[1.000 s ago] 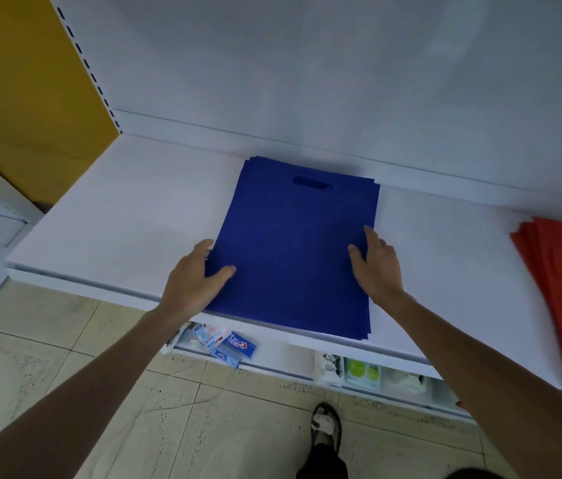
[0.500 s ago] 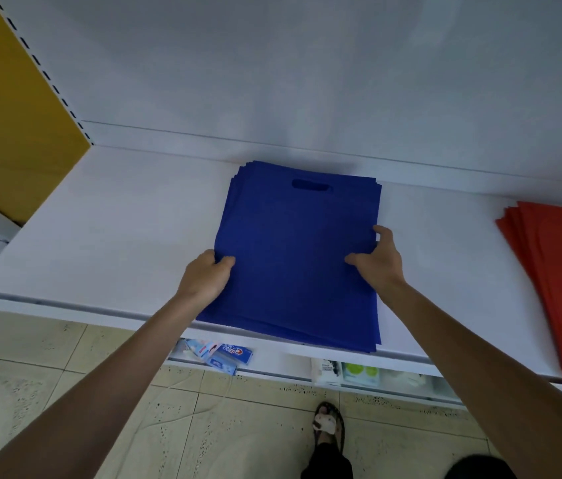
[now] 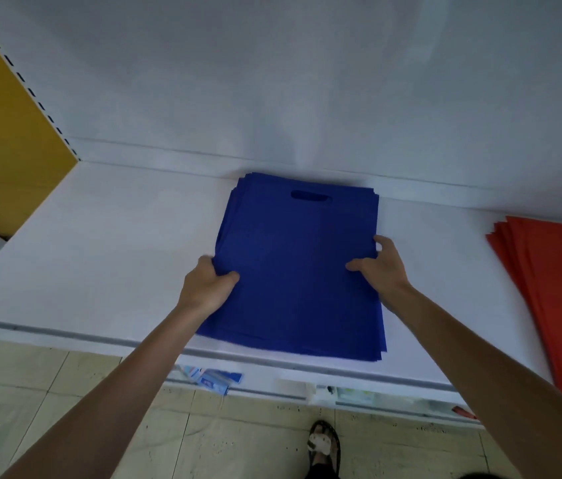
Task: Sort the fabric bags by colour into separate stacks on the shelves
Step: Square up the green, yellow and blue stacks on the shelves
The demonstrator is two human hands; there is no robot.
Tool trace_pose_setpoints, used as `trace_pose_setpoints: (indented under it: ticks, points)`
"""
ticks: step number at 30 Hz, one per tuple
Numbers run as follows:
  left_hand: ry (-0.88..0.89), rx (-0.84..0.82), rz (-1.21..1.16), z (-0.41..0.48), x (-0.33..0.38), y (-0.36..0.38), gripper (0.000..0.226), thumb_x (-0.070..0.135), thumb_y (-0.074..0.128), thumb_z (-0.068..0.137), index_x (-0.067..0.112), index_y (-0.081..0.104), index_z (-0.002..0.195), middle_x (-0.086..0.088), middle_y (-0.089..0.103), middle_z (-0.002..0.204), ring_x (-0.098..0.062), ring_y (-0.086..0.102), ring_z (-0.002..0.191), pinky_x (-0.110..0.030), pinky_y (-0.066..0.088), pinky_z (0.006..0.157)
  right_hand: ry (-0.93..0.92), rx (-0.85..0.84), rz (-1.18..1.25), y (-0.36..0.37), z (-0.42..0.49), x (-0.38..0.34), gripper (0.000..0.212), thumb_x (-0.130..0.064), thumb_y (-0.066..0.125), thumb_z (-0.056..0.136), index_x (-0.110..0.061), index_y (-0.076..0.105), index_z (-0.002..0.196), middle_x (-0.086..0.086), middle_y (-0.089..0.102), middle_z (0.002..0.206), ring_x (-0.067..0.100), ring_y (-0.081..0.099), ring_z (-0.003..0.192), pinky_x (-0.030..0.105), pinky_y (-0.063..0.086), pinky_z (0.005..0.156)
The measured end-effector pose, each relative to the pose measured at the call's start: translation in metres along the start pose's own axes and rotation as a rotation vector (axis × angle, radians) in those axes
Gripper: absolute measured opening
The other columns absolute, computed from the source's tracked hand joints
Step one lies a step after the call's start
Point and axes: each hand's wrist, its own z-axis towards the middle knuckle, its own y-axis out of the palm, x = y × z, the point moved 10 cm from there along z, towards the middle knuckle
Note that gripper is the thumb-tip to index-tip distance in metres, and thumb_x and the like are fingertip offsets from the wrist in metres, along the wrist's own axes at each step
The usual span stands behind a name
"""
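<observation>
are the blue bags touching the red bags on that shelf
Apart. The head view shows a broad strip of bare white shelf between the blue bag stack and the red bag stack.

Closed the left hand (image 3: 207, 288) on the left edge of the blue bag stack (image 3: 296, 257): lay loosely open there a second ago with thumb spread over the top bag, now grips with fingers curled round the edge and thumb on top. Did likewise with the right hand (image 3: 381, 271), flat on the top bag before, now pinching the right edge between thumb and curled fingers. Shifted both hands slightly farther back along the stack's sides.
</observation>
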Motion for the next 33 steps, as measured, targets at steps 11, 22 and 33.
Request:
trace_pose_setpoints:
  ticks: [11, 22, 33]
  points:
    - [0.068, 0.038, 0.313, -0.001, -0.002, -0.002, 0.026, 0.03, 0.045, 0.093, 0.009, 0.042, 0.11, -0.011, 0.046, 0.105, -0.028, 0.051, 0.091, -0.036, 0.045, 0.076, 0.313, -0.106, 0.378, 0.01, -0.008, 0.008, 0.024, -0.011, 0.055, 0.087, -0.009, 0.057, 0.111, 0.008, 0.062, 0.106, 0.023, 0.058, 0.09, 0.037, 0.049, 0.076]
    - [0.126, 0.015, 0.306, -0.001, -0.001, 0.001, 0.027, 0.031, 0.032, 0.099, 0.009, 0.047, 0.106, -0.016, 0.053, 0.11, -0.024, 0.053, 0.087, -0.032, 0.041, 0.074, 0.03, -0.035, -0.055, 0.002, -0.013, -0.013, 0.034, -0.009, 0.051, 0.089, -0.011, 0.041, 0.121, 0.005, 0.053, 0.111, 0.017, 0.053, 0.085, 0.028, 0.047, 0.062]
    - [0.257, 0.09, 0.164, -0.022, 0.018, 0.012, 0.044, 0.024, 0.051, 0.094, 0.008, 0.044, 0.134, -0.011, 0.053, 0.127, -0.025, 0.052, 0.114, -0.029, 0.043, 0.092, -0.21, 0.091, -0.182, -0.031, -0.02, -0.023, 0.047, -0.012, 0.052, 0.094, -0.017, 0.036, 0.138, 0.004, 0.05, 0.133, 0.015, 0.049, 0.102, 0.025, 0.041, 0.083]
